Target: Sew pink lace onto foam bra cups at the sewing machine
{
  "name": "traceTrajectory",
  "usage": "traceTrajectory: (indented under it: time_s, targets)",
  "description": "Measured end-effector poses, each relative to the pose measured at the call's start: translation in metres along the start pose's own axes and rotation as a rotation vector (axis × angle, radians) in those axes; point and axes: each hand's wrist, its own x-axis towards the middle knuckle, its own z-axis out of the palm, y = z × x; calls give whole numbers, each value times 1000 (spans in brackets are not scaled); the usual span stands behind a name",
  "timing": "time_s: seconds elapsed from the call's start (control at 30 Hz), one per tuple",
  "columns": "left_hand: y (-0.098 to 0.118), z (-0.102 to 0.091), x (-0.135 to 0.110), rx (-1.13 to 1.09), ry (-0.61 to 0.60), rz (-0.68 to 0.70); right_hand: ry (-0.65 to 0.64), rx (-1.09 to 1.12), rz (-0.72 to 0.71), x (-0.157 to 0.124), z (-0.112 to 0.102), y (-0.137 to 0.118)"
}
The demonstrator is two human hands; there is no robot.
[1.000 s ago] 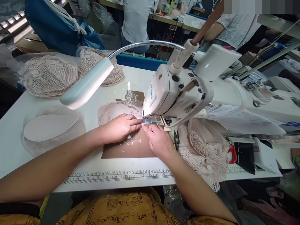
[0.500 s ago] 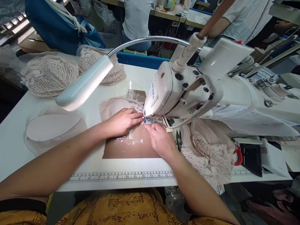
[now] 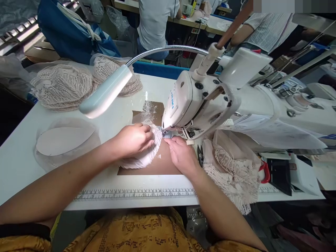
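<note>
My left hand (image 3: 138,139) is closed, with curled fingers on a pale lace piece (image 3: 143,158) at the left of the sewing machine's needle area. The piece's scalloped lace edge curves down toward me, and part of it is hidden under the hand. My right hand (image 3: 183,153) is closed in a pinch, thumb and forefinger close to the presser foot (image 3: 166,133); whatever lies between those fingertips is too small to make out. Under the lace piece is a brown, partly shiny sheet (image 3: 168,164) on the table. The white sewing machine head (image 3: 181,98) stands above my right fingers.
Lace pieces lie stacked (image 3: 63,85) at the back left. A pale oval cup piece (image 3: 64,140) on sheer fabric is at the left. A lamp (image 3: 106,92) hangs over the table. Black snips (image 3: 200,155) and lace fabric (image 3: 233,168) sit right of my right hand.
The lace piece has turned, its scalloped edge now curving toward me beside the needle. My left hand has moved slightly left, its fingers more curled. My right hand stays near the presser foot.
</note>
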Motion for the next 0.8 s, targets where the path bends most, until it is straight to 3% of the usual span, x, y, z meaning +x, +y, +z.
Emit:
traceTrajectory:
  time_s: [0.3,0.53,0.8]
  targets:
    - [19,2,-5,-80,-6,28,20,21,2,0,-2,0]
    - [17,14,-4,-196,144,220,31,45,-37,-2,-2,-1]
    - [16,21,-2,-143,165,280,22,-106,-124,-3,-1,-4]
